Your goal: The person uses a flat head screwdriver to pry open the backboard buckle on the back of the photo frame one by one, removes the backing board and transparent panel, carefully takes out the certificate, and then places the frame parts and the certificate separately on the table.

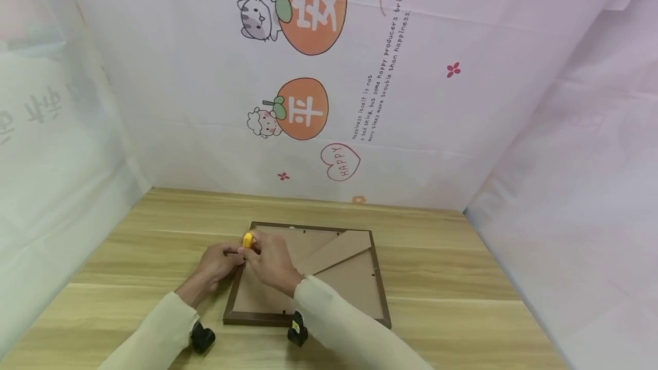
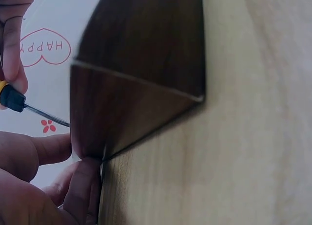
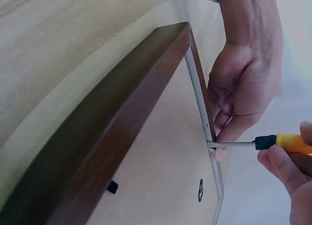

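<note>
A brown picture frame (image 1: 381, 296) lies face down on the table, its tan backing board (image 1: 262, 290) and folded easel leg (image 1: 341, 250) showing. My right hand (image 1: 273, 261) grips the yellow and black handle of a screwdriver (image 3: 290, 143). In the right wrist view, its metal shaft meets the inner edge of the frame's left side. Right beside that spot, my left hand (image 1: 220, 261) pinches the frame's side, with its thumb near the screwdriver tip and other fingers curled at the outer edge. What lies under the tip is too small to tell.
Small black tabs (image 3: 112, 187) stand along the frame's inner edge, and a metal hanger (image 3: 200, 191) sits on the backing. The wood-grain table (image 1: 452, 278) extends around the frame. A printed white sheet (image 1: 411, 176) rises behind it, with pale sheets at both sides.
</note>
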Action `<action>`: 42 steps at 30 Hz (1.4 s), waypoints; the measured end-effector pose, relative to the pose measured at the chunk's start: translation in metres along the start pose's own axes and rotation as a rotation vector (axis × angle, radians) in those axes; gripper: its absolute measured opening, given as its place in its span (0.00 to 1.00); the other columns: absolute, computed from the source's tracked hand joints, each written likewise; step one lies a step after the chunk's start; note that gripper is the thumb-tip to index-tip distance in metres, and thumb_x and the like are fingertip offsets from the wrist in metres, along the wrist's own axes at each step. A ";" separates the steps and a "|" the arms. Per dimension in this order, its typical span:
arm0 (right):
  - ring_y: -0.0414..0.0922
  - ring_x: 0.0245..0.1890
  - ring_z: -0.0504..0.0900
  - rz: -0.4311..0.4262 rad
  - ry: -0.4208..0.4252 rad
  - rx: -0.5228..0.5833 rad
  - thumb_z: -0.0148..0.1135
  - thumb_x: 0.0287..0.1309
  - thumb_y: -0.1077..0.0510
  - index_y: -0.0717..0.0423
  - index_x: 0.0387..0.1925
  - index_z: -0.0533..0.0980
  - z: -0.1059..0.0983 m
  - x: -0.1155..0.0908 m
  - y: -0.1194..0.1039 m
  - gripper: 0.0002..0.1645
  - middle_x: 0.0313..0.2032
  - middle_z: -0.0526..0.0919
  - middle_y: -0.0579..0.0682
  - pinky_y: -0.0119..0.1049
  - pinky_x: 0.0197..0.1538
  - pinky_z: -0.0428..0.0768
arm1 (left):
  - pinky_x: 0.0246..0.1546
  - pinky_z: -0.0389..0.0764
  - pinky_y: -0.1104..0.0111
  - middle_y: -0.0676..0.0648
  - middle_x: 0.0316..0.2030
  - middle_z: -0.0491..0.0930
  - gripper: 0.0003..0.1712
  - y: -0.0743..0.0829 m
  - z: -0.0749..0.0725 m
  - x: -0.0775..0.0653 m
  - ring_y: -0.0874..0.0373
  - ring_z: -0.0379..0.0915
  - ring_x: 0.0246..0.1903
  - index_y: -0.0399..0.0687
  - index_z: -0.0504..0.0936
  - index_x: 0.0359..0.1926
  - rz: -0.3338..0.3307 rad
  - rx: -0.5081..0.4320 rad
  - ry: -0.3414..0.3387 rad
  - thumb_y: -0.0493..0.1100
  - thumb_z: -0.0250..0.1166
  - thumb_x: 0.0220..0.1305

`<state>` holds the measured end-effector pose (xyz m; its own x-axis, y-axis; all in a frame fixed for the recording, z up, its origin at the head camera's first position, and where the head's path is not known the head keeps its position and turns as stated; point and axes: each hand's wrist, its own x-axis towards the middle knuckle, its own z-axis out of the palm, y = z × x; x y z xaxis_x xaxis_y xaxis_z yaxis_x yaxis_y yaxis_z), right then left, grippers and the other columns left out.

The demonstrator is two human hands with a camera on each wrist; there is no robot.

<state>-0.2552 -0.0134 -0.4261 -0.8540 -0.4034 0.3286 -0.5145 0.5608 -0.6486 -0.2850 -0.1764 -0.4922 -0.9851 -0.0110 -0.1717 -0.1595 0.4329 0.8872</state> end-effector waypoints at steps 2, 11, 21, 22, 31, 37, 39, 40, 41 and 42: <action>0.27 0.23 0.73 0.005 -0.005 -0.007 0.62 0.65 0.57 0.53 0.35 0.77 0.000 0.001 0.000 0.05 0.30 0.86 0.47 0.17 0.25 0.72 | 0.41 0.80 0.66 0.37 0.49 0.81 0.17 0.000 0.000 0.001 0.49 0.77 0.46 0.34 0.81 0.53 -0.005 -0.004 0.001 0.37 0.60 0.65; 0.34 0.32 0.82 0.085 -0.040 0.096 0.59 0.67 0.57 0.54 0.42 0.77 -0.008 -0.001 0.012 0.07 0.37 0.87 0.49 0.21 0.31 0.78 | 0.36 0.82 0.68 0.37 0.45 0.84 0.17 0.000 0.000 0.002 0.56 0.80 0.38 0.31 0.80 0.53 0.002 -0.070 -0.019 0.36 0.63 0.65; 0.39 0.40 0.86 0.159 0.002 0.354 0.58 0.68 0.59 0.63 0.51 0.75 -0.013 -0.010 0.041 0.14 0.42 0.85 0.54 0.34 0.44 0.86 | 0.43 0.86 0.65 0.31 0.51 0.79 0.22 0.001 0.000 0.002 0.56 0.81 0.41 0.28 0.76 0.56 -0.013 -0.125 -0.041 0.37 0.66 0.63; 0.39 0.40 0.86 0.163 0.010 0.368 0.58 0.68 0.59 0.64 0.51 0.75 -0.013 -0.010 0.042 0.14 0.42 0.85 0.54 0.34 0.44 0.87 | 0.44 0.86 0.65 0.31 0.51 0.79 0.23 0.001 0.000 0.002 0.56 0.81 0.41 0.28 0.76 0.56 -0.015 -0.126 -0.039 0.37 0.66 0.63; 0.45 0.44 0.86 0.237 0.073 0.434 0.59 0.67 0.60 0.65 0.52 0.74 -0.015 -0.014 0.054 0.16 0.46 0.85 0.57 0.29 0.45 0.85 | 0.44 0.86 0.64 0.31 0.52 0.79 0.23 0.001 0.000 0.002 0.53 0.81 0.44 0.29 0.76 0.57 -0.020 -0.106 -0.032 0.37 0.65 0.64; 0.49 0.46 0.86 0.278 0.095 0.506 0.59 0.67 0.62 0.67 0.52 0.74 -0.018 -0.016 0.060 0.16 0.46 0.85 0.60 0.31 0.46 0.85 | 0.45 0.85 0.63 0.33 0.52 0.79 0.22 0.001 0.000 0.003 0.50 0.81 0.46 0.31 0.76 0.58 -0.028 -0.086 -0.031 0.39 0.64 0.66; 0.48 0.45 0.86 0.286 0.099 0.500 0.58 0.67 0.62 0.67 0.52 0.74 -0.019 -0.017 0.062 0.15 0.46 0.85 0.60 0.34 0.47 0.86 | 0.45 0.85 0.63 0.33 0.51 0.79 0.22 0.000 0.001 0.003 0.50 0.81 0.46 0.31 0.76 0.58 -0.025 -0.077 -0.032 0.39 0.64 0.66; 0.48 0.45 0.86 0.289 0.102 0.492 0.58 0.67 0.63 0.67 0.52 0.74 -0.020 -0.017 0.063 0.15 0.46 0.85 0.60 0.36 0.47 0.86 | 0.45 0.85 0.63 0.33 0.51 0.79 0.22 0.000 0.001 0.003 0.51 0.81 0.46 0.31 0.76 0.58 -0.024 -0.074 -0.033 0.39 0.64 0.66; 0.47 0.44 0.86 0.294 0.105 0.484 0.58 0.67 0.63 0.67 0.51 0.74 -0.020 -0.018 0.065 0.15 0.46 0.85 0.60 0.38 0.47 0.86 | 0.45 0.85 0.63 0.34 0.51 0.79 0.22 -0.001 0.001 0.004 0.51 0.81 0.46 0.31 0.76 0.58 -0.025 -0.074 -0.034 0.39 0.63 0.66; 0.46 0.44 0.86 0.303 0.109 0.472 0.58 0.66 0.62 0.66 0.51 0.75 -0.020 -0.019 0.066 0.14 0.46 0.85 0.59 0.38 0.47 0.86 | 0.45 0.85 0.63 0.34 0.51 0.79 0.22 -0.001 0.002 0.004 0.51 0.81 0.46 0.31 0.76 0.58 -0.025 -0.073 -0.034 0.39 0.63 0.66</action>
<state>-0.2745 0.0457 -0.4609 -0.9740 -0.1836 0.1330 -0.1765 0.2461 -0.9530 -0.2884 -0.1752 -0.4940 -0.9781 0.0102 -0.2077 -0.1897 0.3655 0.9113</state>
